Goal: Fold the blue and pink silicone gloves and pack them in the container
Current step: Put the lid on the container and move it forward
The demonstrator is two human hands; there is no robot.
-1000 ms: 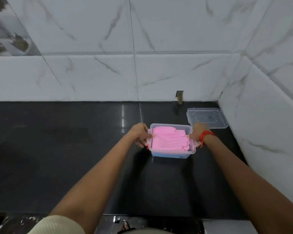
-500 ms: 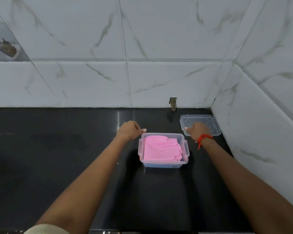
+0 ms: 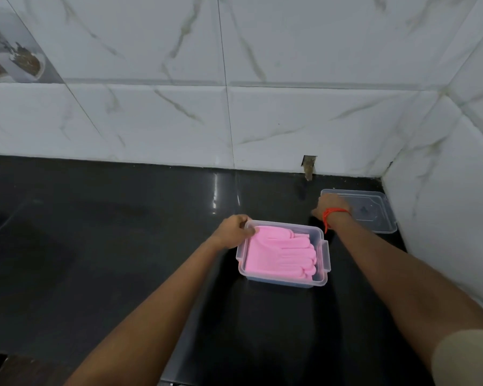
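A clear plastic container [image 3: 283, 280] sits on the dark, glossy tabletop [image 3: 95, 246], a little in from the corner where two white marble-patterned tiled walls [image 3: 151, 107] meet. Inside it lies a folded pink glove [image 3: 279, 256], flat, with its fingers pointing toward the right side of the box; it fills most of the space that shows. A thin strip of blue shows through the front wall near the base, under the pink, but I cannot tell for sure that it is the blue glove.

The person's left hand [image 3: 234, 231] is at the container's far left corner, fingers curled over the rim and touching it, so it grips the edge of the box rather than the glove.

The right hand [image 3: 331, 207], with an orange thread band [image 3: 331, 214] around the wrist, reaches past the container toward the back right. It rests on the left part of the clear lid [image 3: 374, 213], which lies flat on the tabletop close to the right wall, apart from the container. The fingers are hidden behind the back of the hand, so I cannot tell whether they have closed on the lid's edge or only lie on it.

A small chipped hole [image 3: 308, 165] shows at the foot of the back wall, beyond the lid.
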